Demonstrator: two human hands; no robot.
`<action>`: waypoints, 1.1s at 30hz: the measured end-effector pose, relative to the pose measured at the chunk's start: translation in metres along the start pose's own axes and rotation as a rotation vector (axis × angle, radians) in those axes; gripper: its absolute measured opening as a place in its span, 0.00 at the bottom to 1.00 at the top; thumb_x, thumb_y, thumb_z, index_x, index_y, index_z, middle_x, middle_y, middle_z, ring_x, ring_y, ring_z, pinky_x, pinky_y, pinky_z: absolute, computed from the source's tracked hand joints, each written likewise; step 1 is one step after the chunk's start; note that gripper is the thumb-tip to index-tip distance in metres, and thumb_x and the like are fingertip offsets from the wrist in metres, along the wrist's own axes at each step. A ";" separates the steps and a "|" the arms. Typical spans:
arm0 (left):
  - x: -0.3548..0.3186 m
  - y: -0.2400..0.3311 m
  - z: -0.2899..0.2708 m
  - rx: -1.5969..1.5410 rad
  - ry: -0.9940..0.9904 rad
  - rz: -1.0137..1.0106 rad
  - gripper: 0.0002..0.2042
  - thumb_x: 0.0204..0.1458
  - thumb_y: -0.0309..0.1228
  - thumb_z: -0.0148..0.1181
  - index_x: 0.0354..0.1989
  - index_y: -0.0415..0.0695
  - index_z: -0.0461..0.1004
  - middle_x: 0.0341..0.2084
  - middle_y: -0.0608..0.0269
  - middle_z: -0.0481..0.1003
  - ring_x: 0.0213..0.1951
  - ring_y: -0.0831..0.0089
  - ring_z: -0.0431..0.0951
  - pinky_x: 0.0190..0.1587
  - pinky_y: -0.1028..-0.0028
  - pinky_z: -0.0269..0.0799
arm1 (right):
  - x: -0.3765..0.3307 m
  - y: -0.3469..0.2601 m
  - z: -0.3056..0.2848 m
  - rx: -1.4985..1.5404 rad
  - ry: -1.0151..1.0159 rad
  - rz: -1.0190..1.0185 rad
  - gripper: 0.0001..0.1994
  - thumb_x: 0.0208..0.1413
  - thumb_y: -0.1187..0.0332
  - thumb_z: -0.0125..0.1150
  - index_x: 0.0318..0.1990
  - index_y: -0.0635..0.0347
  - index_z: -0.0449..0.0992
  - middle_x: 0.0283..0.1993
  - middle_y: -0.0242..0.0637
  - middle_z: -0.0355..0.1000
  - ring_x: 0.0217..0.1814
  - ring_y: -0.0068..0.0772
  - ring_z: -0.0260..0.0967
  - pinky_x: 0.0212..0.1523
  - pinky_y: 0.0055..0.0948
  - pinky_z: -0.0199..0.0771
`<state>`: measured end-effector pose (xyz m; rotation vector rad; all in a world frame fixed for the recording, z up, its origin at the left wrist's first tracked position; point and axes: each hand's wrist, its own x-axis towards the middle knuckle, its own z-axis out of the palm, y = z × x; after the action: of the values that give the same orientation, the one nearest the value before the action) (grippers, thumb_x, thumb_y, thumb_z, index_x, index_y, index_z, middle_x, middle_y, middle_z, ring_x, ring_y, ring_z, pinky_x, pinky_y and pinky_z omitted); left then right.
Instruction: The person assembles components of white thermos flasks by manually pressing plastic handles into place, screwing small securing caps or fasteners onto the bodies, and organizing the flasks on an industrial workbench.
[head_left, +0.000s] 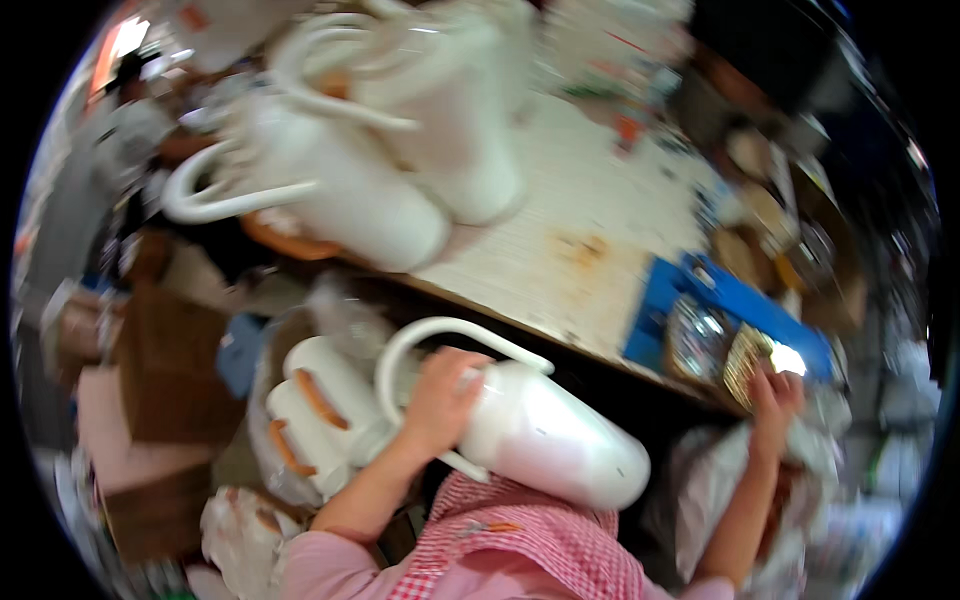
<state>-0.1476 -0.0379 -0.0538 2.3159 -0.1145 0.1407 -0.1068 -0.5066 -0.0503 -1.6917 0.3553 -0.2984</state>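
A white insulated jug (560,440) lies tilted across my lap, against the red checked apron (500,525). My left hand (443,398) is closed on its narrower end, inside the big curved white handle (455,328). Out to the right, at the table edge, my right hand (775,400) touches a heap of small gold-coloured pieces (742,362). Its fingers are bent together, and blur hides what they pinch. Beside that heap is a clump of small clear or silvery pieces (695,335) by a blue tray (648,305).
More white jugs (345,190) with curved handles stand on the worn white tabletop (560,210). White jugs with orange handles (325,400) sit in a plastic bag at my left, near cardboard boxes (175,360). A whitish sack (710,480) is below my right arm. Another person (135,135) is far left.
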 end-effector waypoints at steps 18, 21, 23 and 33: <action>-0.006 0.002 -0.003 -0.133 0.030 0.022 0.13 0.63 0.35 0.51 0.48 0.41 0.75 0.42 0.51 0.73 0.45 0.53 0.73 0.51 0.62 0.68 | 0.075 -0.094 0.143 -0.046 -0.180 -0.523 0.06 0.56 0.79 0.67 0.36 0.66 0.74 0.34 0.33 0.79 0.37 0.19 0.77 0.41 0.19 0.75; -0.003 0.000 -0.003 -0.131 0.021 0.022 0.13 0.63 0.35 0.51 0.48 0.40 0.75 0.42 0.51 0.73 0.45 0.53 0.73 0.51 0.62 0.68 | 0.074 -0.098 0.145 -0.093 -0.189 -0.541 0.06 0.55 0.79 0.67 0.37 0.65 0.74 0.34 0.33 0.79 0.37 0.19 0.77 0.40 0.19 0.76; -0.002 -0.002 -0.003 -0.128 0.028 0.033 0.13 0.63 0.35 0.51 0.48 0.40 0.75 0.42 0.51 0.73 0.45 0.53 0.73 0.51 0.62 0.68 | 0.075 -0.099 0.143 -0.129 -0.183 -0.574 0.06 0.55 0.79 0.67 0.37 0.65 0.75 0.34 0.33 0.80 0.37 0.18 0.77 0.40 0.19 0.76; -0.008 -0.001 -0.003 -0.142 0.018 0.037 0.12 0.61 0.30 0.53 0.50 0.40 0.75 0.45 0.51 0.74 0.49 0.52 0.73 0.55 0.62 0.67 | 0.070 -0.097 0.138 -0.313 -0.147 -0.613 0.05 0.54 0.78 0.68 0.34 0.64 0.75 0.32 0.31 0.80 0.34 0.17 0.76 0.39 0.20 0.77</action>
<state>-0.1554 -0.0350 -0.0537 2.1714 -0.1534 0.1666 0.0175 -0.3963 0.0245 -2.0941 -0.2519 -0.5845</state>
